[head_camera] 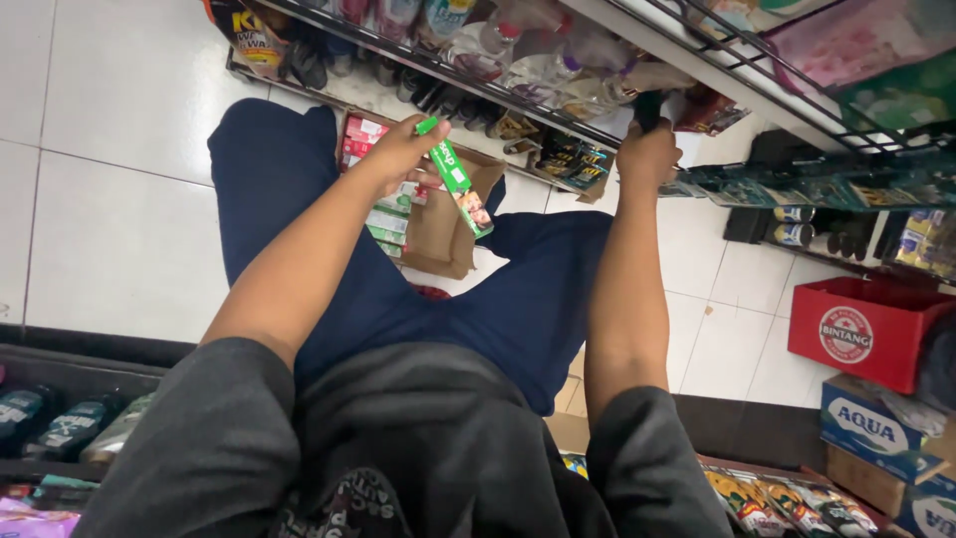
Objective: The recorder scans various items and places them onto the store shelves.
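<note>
At far left lies white tiled floor [110, 199], with a low shelf of dark bottles [60, 423] along the bottom edge, well below and left of the left hand. The left hand [403, 149] reaches forward over the person's blue-trousered knee [269, 159]; its grip is closed around the upper end of a long green box [456, 184], fingers wrapped on top and thumb beneath, so the box slants down and to the right out of the grip. Just below that grip, touching nothing of the hand, an open brown carton [443, 229] stands on the floor between the knees, with more flat boxes in red and green [383, 214] stacked inside it at its left side. Above both hands a wire shelf [478, 80] runs on a slant, holding clear bottles [538, 60]. Farther right, the right hand [647, 149] is raised to the shelf edge — its grip is closed on a dark object [649, 105] that pokes up from the fist; what the object is cannot be told. Right of that grip hang dark racks of small packets [797, 184], and lower right, well apart from either hand, a red crate [866, 329] sits on the floor above blue-and-white cartons [876, 428].
</note>
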